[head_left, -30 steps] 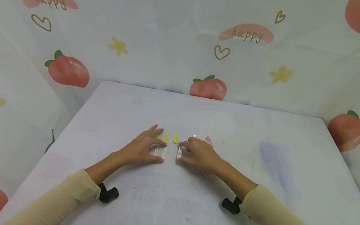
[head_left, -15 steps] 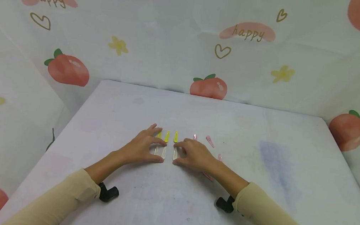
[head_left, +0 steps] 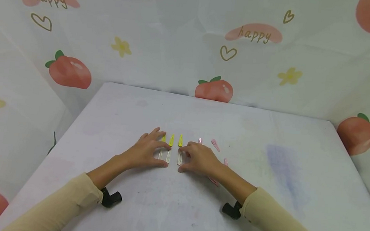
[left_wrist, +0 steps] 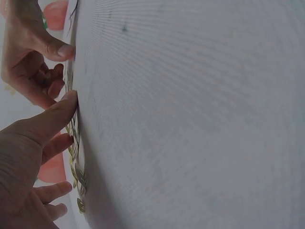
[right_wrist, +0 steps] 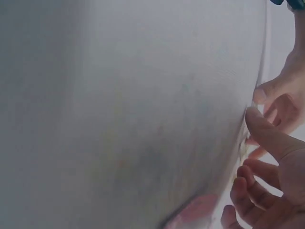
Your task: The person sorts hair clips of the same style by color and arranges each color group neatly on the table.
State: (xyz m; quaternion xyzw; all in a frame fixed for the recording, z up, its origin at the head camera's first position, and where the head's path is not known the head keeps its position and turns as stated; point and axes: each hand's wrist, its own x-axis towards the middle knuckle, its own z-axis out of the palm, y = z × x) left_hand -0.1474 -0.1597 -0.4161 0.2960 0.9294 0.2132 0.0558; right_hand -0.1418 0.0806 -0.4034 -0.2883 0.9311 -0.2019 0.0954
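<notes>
Snap hair clips lie in short rows mid-table in the head view. My left hand rests low over the table, its thumb and index finger at the two ends of a white hair clip. Another white hair clip lies under its arch. My right hand faces it; its index fingertip is at the far end of a third white hair clip, while the thumb stands off the near end. Behind are yellow hair clips, one beside another, and one partly behind left fingers.
Pink hair clips lie right of the rows: one slanted, one behind the right hand, one beside the wrist and one partly under the forearm. The white table meets a patterned cloth backdrop.
My right hand has shifted left with the white hair clip, setting it near the left hand's clip. Its thumb has since come away from the clip. My left hand has stayed in place.
</notes>
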